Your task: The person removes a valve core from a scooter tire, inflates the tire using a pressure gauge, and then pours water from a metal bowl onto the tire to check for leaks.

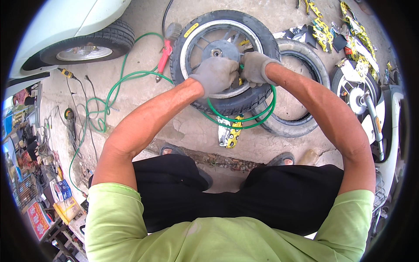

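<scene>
A spoked motor-scooter wheel (226, 15) with a black tyre lies flat on the concrete before me, its grey hub (213, 46) facing up. Over the near part of its rim, my left hand (218, 74) in a grey glove is curled; what is inside its fingers is hidden. Beside it, almost touching, my right hand (257, 68), gloved too, is closed around a green air hose (274, 98). A bit of green shows at its fingers, and the hose loops out below the wrist across the near side of the tyre. The valve is not visible.
A loose tyre (288, 131) lies partly under the wheel. Left of it is a red-handled tool (164, 56) with a grey brush-like head. A white vehicle's wheel (85, 52) stands at upper left, a scooter (356, 98) at right. Yellow-patterned wrapping (322, 34) and cables (85, 95) litter the ground.
</scene>
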Tool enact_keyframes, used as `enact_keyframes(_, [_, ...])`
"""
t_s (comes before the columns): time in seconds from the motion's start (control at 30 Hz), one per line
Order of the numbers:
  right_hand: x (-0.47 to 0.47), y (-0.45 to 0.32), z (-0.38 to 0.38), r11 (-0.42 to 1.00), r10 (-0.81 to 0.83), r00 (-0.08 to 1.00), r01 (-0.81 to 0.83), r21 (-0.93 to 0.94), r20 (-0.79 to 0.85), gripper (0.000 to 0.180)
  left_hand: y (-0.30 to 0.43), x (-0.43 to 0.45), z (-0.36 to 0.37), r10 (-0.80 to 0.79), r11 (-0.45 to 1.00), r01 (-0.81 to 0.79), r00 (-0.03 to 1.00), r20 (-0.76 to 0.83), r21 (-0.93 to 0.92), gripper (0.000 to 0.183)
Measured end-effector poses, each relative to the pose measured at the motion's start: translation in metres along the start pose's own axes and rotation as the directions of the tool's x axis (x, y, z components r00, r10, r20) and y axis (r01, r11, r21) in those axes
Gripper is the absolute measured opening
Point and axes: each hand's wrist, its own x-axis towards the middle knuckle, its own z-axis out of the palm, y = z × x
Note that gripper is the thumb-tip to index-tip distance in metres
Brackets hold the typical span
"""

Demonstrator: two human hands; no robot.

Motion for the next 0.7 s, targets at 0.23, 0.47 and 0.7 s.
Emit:
enact_keyframes(0.23, [-0.002, 0.002, -0.003, 0.986, -0.105, 0.994, 0.108, -0.127, 0.031, 0.016, -0.003, 0.003, 0.005, 0.021, 0.999, -0.021, 1.0, -0.006, 0.027, 0.018])
enact_keyframes(0.47, [-0.01, 0.009, 0.004, 0.974, -0.17, 0.983, 0.179, 0.136, -0.072, 0.021, -0.003, 0.009, 0.004, -0.002, 1.0, 0.002, 1.0, 0.029, 0.002, 0.018])
enact_keyframes(0.7, [-0.071, 0.024, 0.008, 0.531, -0.021, 0.964, 0.237, 0.814, -0.266, 0.039, 0.002, 0.014, 0.0, -0.088, 0.996, 0.091, 0.989, 0.122, -0.017, 0.02])
